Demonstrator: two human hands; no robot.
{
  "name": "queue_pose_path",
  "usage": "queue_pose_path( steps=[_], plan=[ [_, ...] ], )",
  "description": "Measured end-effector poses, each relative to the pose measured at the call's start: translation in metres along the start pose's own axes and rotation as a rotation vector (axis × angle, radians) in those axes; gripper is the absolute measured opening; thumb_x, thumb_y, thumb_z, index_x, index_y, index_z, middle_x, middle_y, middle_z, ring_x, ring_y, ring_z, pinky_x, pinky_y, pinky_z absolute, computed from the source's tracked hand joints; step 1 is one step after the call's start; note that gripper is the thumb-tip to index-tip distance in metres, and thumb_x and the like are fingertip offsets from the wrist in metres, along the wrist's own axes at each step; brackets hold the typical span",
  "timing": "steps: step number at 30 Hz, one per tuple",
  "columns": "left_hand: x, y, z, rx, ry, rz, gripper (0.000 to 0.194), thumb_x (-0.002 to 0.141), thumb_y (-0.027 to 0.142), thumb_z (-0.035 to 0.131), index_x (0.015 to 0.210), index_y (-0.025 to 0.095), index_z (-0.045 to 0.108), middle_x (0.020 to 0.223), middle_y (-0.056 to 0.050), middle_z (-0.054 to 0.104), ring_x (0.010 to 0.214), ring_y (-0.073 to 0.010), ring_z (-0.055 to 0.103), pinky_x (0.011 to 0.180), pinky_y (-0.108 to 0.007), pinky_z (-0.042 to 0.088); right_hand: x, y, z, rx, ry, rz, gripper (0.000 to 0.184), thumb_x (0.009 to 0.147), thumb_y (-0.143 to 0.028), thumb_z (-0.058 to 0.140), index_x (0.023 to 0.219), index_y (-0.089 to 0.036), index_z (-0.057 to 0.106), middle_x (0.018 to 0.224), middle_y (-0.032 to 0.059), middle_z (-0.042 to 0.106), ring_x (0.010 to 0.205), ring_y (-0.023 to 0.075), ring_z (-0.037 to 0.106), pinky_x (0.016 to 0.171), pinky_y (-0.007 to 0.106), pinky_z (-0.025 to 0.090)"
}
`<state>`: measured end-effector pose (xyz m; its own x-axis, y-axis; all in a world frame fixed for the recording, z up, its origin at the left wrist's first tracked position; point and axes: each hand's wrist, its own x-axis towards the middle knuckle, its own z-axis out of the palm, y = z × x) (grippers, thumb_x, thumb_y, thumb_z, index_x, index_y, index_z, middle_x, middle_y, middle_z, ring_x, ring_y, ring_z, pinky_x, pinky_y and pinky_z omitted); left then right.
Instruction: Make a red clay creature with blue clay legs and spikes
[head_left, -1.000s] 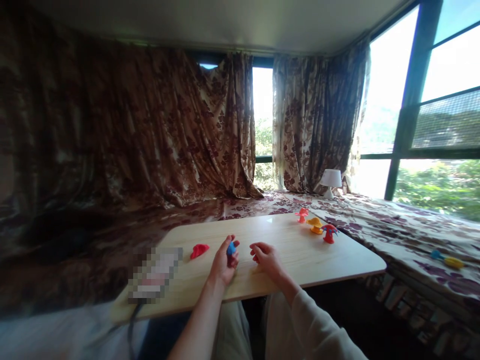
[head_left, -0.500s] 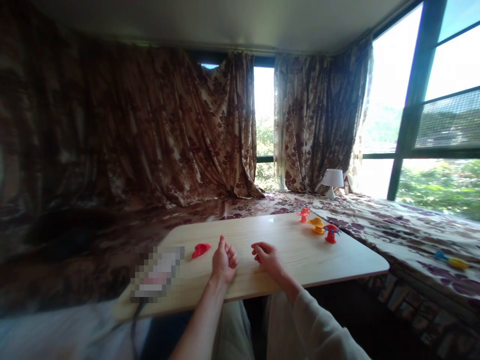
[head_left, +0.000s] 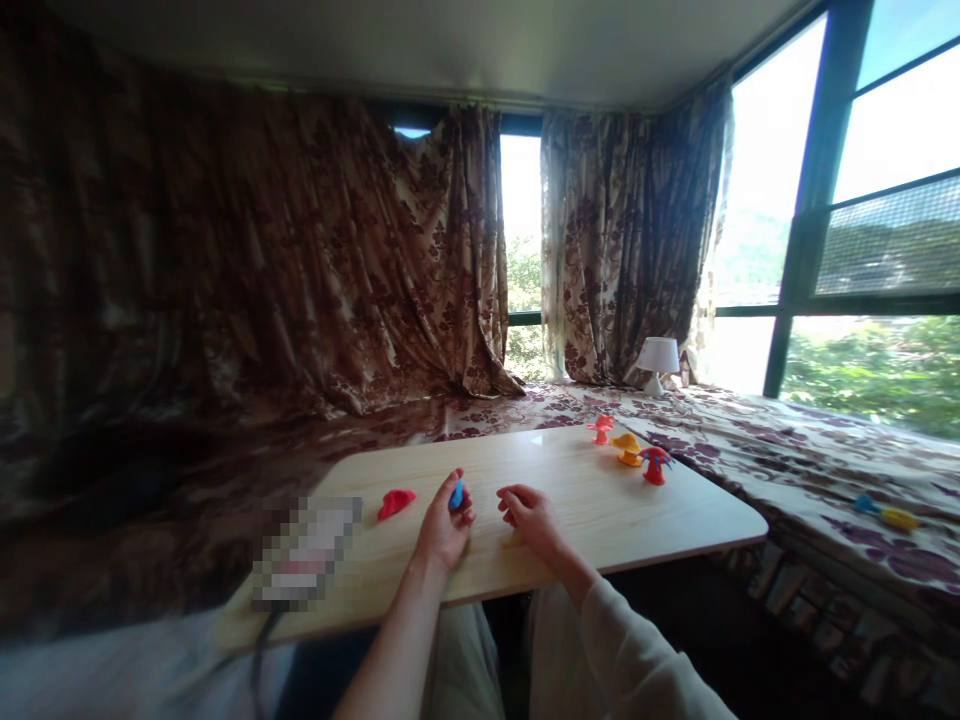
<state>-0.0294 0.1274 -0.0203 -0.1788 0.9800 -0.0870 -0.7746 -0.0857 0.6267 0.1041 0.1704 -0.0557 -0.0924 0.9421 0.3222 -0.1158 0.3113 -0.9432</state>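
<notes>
My left hand (head_left: 444,525) is over the middle of the table, its fingers curled round a small blue lump (head_left: 456,495) that looks like modelling clay. Part of the lump shows between thumb and fingers. To the right, my right hand (head_left: 531,515) hovers low over the tabletop or rests on it, fingers bent together; whatever they hold, if anything, is hidden. A flattened red lump (head_left: 396,503), also clay-like, lies just left of my left hand. The two hands are apart.
On the light wooden table (head_left: 675,525), toward its right end, stand three small mushroom-like figures: pink (head_left: 601,430), yellow (head_left: 627,450) and red with blue (head_left: 655,466). A blurred-out flat object (head_left: 309,550) lies at left. Beyond are a white lamp (head_left: 658,365) and a blue-and-yellow item (head_left: 896,517).
My left hand has loosened and turned a little, so the blue lump now shows in it. My right hand keeps nearly the same pose. The view has shifted slightly.
</notes>
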Motion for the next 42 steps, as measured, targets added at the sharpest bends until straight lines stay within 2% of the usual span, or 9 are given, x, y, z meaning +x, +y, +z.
queue_pose_path(
  steps=[6, 8, 11, 16, 19, 23, 31, 37, 42],
  plan=[
    [-0.003, 0.002, 0.002, -0.004, -0.034, -0.046, 0.014, 0.077, 0.005, 0.051, 0.082, 0.014, 0.060, 0.067, -0.002, 0.062, 0.050, -0.0088, 0.057, 0.043, -0.018, 0.042, 0.001, 0.000, 0.000, -0.002, 0.007, 0.005, 0.024, 0.066, -0.034, 0.060, 0.072, -0.013, 0.069, 0.056, 0.0005, 0.062, 0.044, 0.0093, 0.052, 0.041, 0.020, 0.038],
    [-0.003, 0.002, 0.002, -0.008, -0.068, -0.029, 0.011, 0.080, 0.016, 0.055, 0.068, 0.015, 0.056, 0.059, 0.001, 0.057, 0.041, -0.0060, 0.048, 0.035, -0.015, 0.032, 0.001, -0.001, 0.000, -0.001, 0.007, 0.010, 0.024, 0.066, -0.035, 0.060, 0.072, -0.013, 0.069, 0.055, 0.0003, 0.062, 0.044, 0.0093, 0.052, 0.041, 0.020, 0.037],
    [-0.002, 0.001, 0.000, -0.008, -0.102, -0.006, 0.039, 0.080, 0.035, 0.060, 0.050, 0.017, 0.042, 0.045, 0.006, 0.043, 0.032, -0.0040, 0.034, 0.031, -0.016, 0.020, 0.000, -0.001, 0.001, -0.001, 0.008, 0.011, 0.025, 0.066, -0.035, 0.060, 0.072, -0.013, 0.070, 0.056, 0.0004, 0.062, 0.044, 0.0093, 0.052, 0.042, 0.020, 0.038],
    [-0.002, 0.000, -0.002, -0.011, -0.102, 0.016, 0.051, 0.082, 0.044, 0.057, 0.044, 0.019, 0.033, 0.035, 0.009, 0.027, 0.027, -0.0037, 0.022, 0.029, -0.017, 0.015, 0.001, 0.002, 0.000, -0.010, 0.002, 0.002, 0.024, 0.067, -0.034, 0.059, 0.073, -0.013, 0.070, 0.057, 0.0010, 0.063, 0.045, 0.0094, 0.053, 0.042, 0.020, 0.038],
    [-0.004, 0.001, 0.000, -0.022, -0.114, -0.008, 0.041, 0.087, 0.040, 0.049, 0.053, 0.017, 0.049, 0.044, 0.004, 0.044, 0.034, -0.0066, 0.039, 0.033, -0.018, 0.032, 0.001, 0.003, -0.001, -0.016, -0.004, -0.007, 0.024, 0.069, -0.033, 0.058, 0.074, -0.013, 0.070, 0.057, 0.0009, 0.063, 0.045, 0.0094, 0.053, 0.042, 0.020, 0.039],
    [-0.003, 0.002, 0.003, -0.012, -0.088, -0.045, 0.024, 0.086, 0.019, 0.042, 0.083, 0.013, 0.064, 0.071, -0.007, 0.065, 0.062, -0.0143, 0.063, 0.060, -0.030, 0.054, 0.001, 0.003, -0.001, -0.023, -0.004, -0.020, 0.023, 0.070, -0.033, 0.059, 0.073, -0.013, 0.070, 0.057, 0.0010, 0.063, 0.045, 0.0097, 0.053, 0.043, 0.020, 0.040],
    [0.001, -0.007, 0.001, 0.174, 0.004, 0.056, 0.007, 0.074, 0.008, 0.064, 0.079, 0.011, 0.069, 0.069, -0.006, 0.069, 0.055, -0.0092, 0.060, 0.047, -0.017, 0.045, -0.001, -0.001, -0.002, -0.038, -0.023, -0.022, 0.024, 0.070, -0.033, 0.057, 0.076, -0.013, 0.069, 0.060, 0.0012, 0.063, 0.046, 0.0099, 0.054, 0.044, 0.021, 0.040],
    [0.000, -0.015, 0.001, 0.297, -0.031, 0.177, 0.024, 0.059, 0.012, 0.079, 0.083, 0.011, 0.073, 0.071, -0.004, 0.072, 0.059, -0.0083, 0.061, 0.057, -0.018, 0.044, -0.007, -0.010, 0.002, -0.045, -0.108, -0.065, 0.036, 0.059, -0.026, 0.069, 0.094, -0.018, 0.068, 0.066, -0.0028, 0.064, 0.049, 0.0092, 0.053, 0.046, 0.020, 0.042],
    [0.002, -0.023, 0.000, 0.373, -0.078, 0.221, 0.026, 0.057, 0.015, 0.081, 0.080, 0.013, 0.071, 0.075, -0.005, 0.072, 0.067, -0.0140, 0.065, 0.067, -0.024, 0.049, -0.011, -0.013, 0.003, -0.145, -0.175, -0.151, 0.037, 0.065, -0.024, 0.068, 0.102, -0.021, 0.066, 0.078, 0.0000, 0.066, 0.054, 0.0096, 0.054, 0.048, 0.020, 0.044]
  ],
)
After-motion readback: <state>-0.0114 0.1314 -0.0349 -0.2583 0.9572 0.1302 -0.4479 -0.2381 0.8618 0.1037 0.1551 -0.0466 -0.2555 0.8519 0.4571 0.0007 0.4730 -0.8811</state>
